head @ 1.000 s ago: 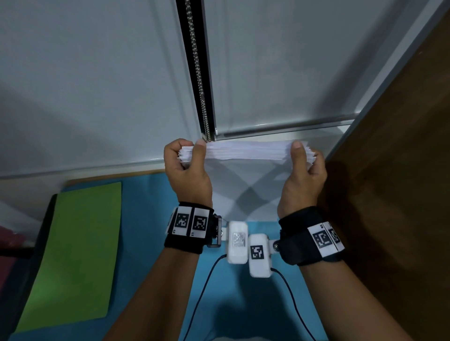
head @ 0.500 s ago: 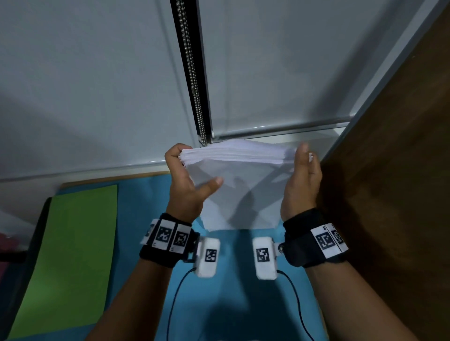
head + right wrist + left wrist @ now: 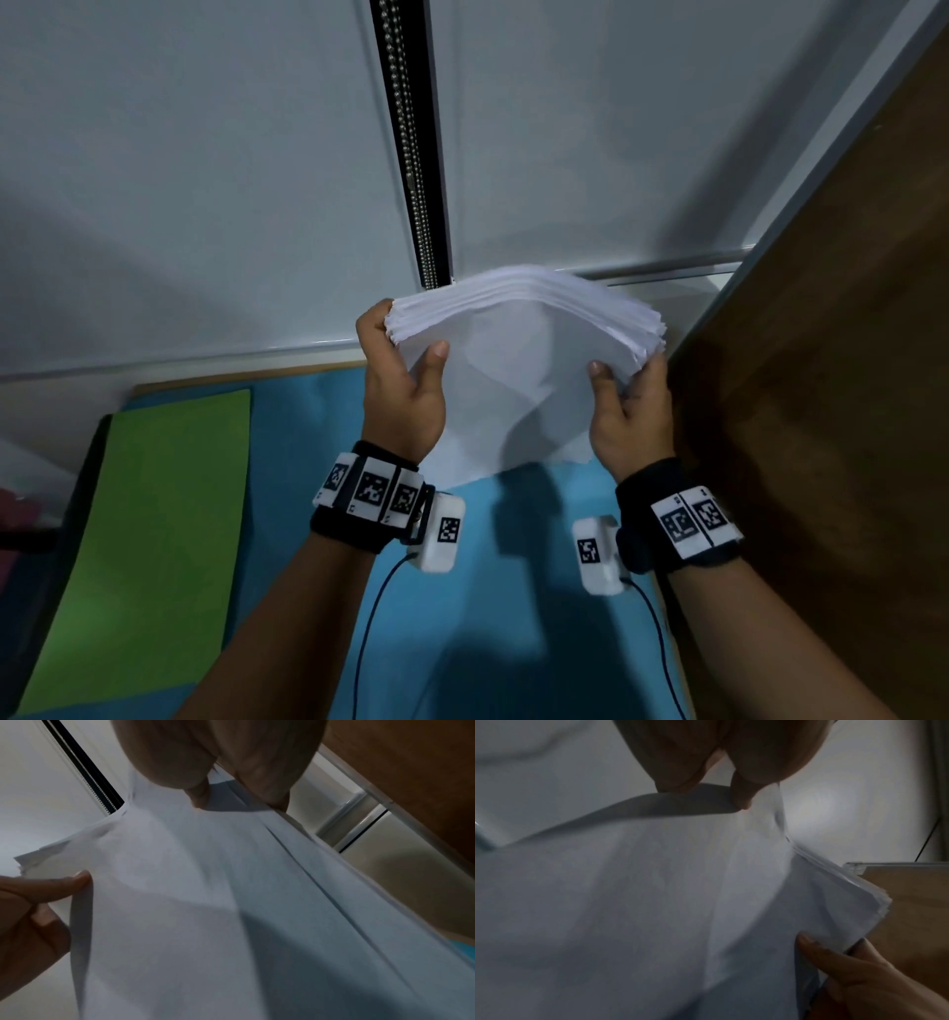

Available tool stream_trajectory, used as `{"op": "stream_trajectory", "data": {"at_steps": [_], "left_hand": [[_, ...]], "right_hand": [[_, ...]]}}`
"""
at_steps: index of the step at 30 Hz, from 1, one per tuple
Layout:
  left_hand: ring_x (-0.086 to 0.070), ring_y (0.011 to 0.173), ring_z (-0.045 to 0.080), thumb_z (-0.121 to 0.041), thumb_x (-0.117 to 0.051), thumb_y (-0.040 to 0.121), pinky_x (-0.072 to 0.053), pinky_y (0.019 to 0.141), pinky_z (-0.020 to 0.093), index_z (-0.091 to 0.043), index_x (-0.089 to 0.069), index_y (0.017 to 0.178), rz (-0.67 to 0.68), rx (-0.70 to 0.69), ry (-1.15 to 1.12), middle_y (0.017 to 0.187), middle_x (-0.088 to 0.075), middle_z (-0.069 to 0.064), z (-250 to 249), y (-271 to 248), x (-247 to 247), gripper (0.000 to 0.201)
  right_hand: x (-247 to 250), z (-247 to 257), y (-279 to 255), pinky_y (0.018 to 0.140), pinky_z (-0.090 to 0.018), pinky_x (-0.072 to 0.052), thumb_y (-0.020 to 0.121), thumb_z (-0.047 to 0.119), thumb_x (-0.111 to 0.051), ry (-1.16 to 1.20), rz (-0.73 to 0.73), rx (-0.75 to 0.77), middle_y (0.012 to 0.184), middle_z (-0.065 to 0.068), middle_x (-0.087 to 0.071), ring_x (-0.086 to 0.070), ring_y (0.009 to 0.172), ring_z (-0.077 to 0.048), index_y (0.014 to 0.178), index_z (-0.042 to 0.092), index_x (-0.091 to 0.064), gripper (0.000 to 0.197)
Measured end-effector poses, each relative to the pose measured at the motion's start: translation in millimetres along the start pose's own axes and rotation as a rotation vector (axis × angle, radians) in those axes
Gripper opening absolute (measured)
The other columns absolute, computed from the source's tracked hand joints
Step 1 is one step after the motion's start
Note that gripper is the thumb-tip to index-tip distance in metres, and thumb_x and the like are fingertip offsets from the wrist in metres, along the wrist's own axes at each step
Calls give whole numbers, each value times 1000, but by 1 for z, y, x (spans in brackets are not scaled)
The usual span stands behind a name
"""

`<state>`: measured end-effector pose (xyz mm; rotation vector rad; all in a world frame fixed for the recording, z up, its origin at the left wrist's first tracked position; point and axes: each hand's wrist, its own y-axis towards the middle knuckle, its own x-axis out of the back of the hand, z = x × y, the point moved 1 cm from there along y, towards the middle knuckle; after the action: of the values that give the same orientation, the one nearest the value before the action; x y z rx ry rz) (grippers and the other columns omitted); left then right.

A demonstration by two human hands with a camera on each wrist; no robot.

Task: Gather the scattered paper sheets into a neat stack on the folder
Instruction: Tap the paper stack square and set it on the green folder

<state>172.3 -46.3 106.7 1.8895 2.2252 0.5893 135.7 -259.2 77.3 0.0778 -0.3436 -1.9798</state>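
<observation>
sheets (image 3: 518,354) held bowed above blue mat (image 3: 287,462) | left hand (image 3: 403,390) pinching left edge | right hand (image 3: 629,411) pinching right edge

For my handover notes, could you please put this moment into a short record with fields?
held item: paper stack, lifted off the surface, bowed upward in the middle
left hand: grips the stack's left end
right hand: grips the stack's right end
folder: green folder, lying flat at the left on the blue mat, no sheets on it
stack edges: slightly fanned, not yet squared
</observation>
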Motion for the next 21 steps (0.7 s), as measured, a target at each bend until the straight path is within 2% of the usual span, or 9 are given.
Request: {"op": "stream_trajectory", "data": {"at_steps": [2,4,7,10,12,14,15,18,21], "left_hand": [[-52,106,-9,8,-56,89,-39,93,8,-16,-30,126,-2,-18,-21,117,-50,-7,1,0,0,51],[-58,100,-9,-2,-61,89,-43,89,10,-22,-38,123,46,73,-27,112,-57,-14,10,-5,0,46],[-62,100,-8,-12,-66,89,-46,90,11,-15,-52,119,74,193,49,107,-66,-13,33,-14,-2,33],[-66,104,12,-21,-68,88,-50,96,28,-9,-57,123,34,340,38,110,-69,-3,51,-16,-6,39],[-67,99,6,-19,-70,86,-51,92,25,-9,-55,124,47,385,12,108,-69,-6,59,-15,-11,42],[-67,90,-4,-4,-70,84,-52,84,18,-9,-53,124,55,451,-36,103,-68,-11,67,-14,-16,43],[-67,89,-2,1,-69,83,-51,83,18,-13,-52,122,52,493,-45,101,-67,-12,71,-12,-18,45],[-66,99,23,6,-69,77,-50,91,32,-18,-57,115,49,591,-73,102,-69,0,81,-7,-22,46],[-66,97,28,10,-70,74,-50,87,33,-15,-60,109,33,635,-98,100,-69,5,84,-3,-27,44]], "right_hand": [[-2,2,1,91,-26,-51,95,10,-56,15,-14,-7,105,26,-64,-60,101,9,112,56,-49,49],[-3,-2,0,93,-33,-54,95,12,-56,34,-20,-47,106,22,-65,-62,100,4,107,64,-50,53],[-1,-9,-5,94,-39,-54,96,15,-55,35,-21,-84,110,13,-62,-63,101,0,107,64,-49,50],[2,-15,-6,85,-18,-52,99,11,-51,48,23,-97,109,17,-58,-61,97,12,115,45,-47,37],[5,-21,-7,81,-4,-44,99,10,-50,23,48,-107,111,21,-53,-55,95,23,122,30,-38,33],[7,-34,-7,85,2,-38,96,4,-54,-30,90,-128,117,23,-49,-51,100,27,134,21,-28,49],[7,-42,-8,85,3,-36,94,0,-56,-59,120,-150,118,22,-48,-51,100,25,138,16,-27,56],[5,-62,-12,80,8,-33,92,-5,-54,-123,179,-247,120,13,-47,-48,107,7,145,10,-20,65],[-1,-75,-10,95,-8,-38,93,-4,-51,-140,135,-295,128,3,-47,-48,118,-11,146,15,-21,64]]}}
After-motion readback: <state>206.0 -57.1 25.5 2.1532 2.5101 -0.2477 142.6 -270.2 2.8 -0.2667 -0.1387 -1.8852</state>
